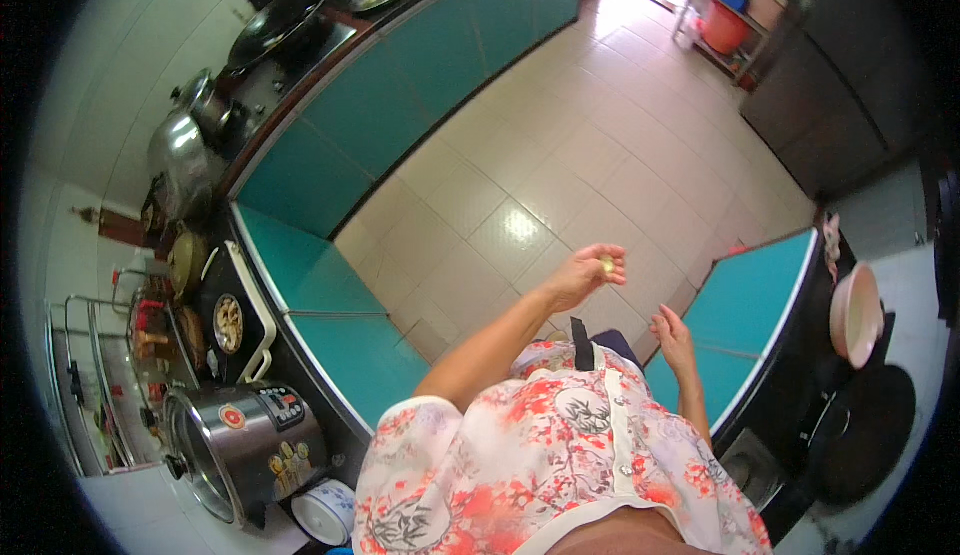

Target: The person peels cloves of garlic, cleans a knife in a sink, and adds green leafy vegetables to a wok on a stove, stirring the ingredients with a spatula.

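Observation:
My left hand (589, 276) is held out in front of my body above the tiled floor. Its fingers are curled round a small pale yellow piece (607, 263), whose kind I cannot tell. My right hand (673, 336) is lower and to the right, by a teal cabinet front (757, 292), with its fingers apart and nothing seen in it. The two hands do not touch. A floral shirt covers my body below them.
At left stand a steel electric cooker (255, 442), a bowl of pale pieces (228, 322) and a white tray handle (262, 330). A wok (277, 26) is on the far counter. A pink basin (855, 315) and black pan (862, 435) lie at right. A shelf rack (727, 67) stands beyond.

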A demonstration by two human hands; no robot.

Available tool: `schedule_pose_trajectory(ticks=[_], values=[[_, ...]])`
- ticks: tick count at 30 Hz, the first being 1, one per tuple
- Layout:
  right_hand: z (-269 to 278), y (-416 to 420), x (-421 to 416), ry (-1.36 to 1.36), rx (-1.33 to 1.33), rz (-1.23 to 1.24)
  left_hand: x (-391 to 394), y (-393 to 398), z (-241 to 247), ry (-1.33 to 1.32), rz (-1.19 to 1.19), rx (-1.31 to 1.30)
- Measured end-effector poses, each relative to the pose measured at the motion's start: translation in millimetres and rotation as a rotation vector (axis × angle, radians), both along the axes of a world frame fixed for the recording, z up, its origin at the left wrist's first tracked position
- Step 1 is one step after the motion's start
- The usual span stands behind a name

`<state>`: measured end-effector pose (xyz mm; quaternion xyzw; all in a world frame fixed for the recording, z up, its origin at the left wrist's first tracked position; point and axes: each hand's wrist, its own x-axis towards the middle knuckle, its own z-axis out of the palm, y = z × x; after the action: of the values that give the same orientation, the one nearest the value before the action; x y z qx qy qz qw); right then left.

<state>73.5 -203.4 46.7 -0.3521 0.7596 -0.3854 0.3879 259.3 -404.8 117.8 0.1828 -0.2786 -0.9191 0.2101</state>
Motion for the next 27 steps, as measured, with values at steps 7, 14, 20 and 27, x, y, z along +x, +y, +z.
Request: schedule_pose_trajectory(ticks=[7, 14, 20, 27], values=[[-41, -145, -7, 0.059, 0.082, 0.439, 106, -99, 14, -0.169, 0.646, -0.079], [-63, -294, -23, 0.119, 0.136, 0.598, 161, -201, 16, -0.149, 1.066, 0.031], [-52, -497, -17, 0.218, 0.085, 0.795, 202, -266, 18, -0.011, 1.229, -0.038], [81, -720, 147, 0.343, -0.458, 1.04, 273, -310, 15, -0.017, 1.421, -0.031]])
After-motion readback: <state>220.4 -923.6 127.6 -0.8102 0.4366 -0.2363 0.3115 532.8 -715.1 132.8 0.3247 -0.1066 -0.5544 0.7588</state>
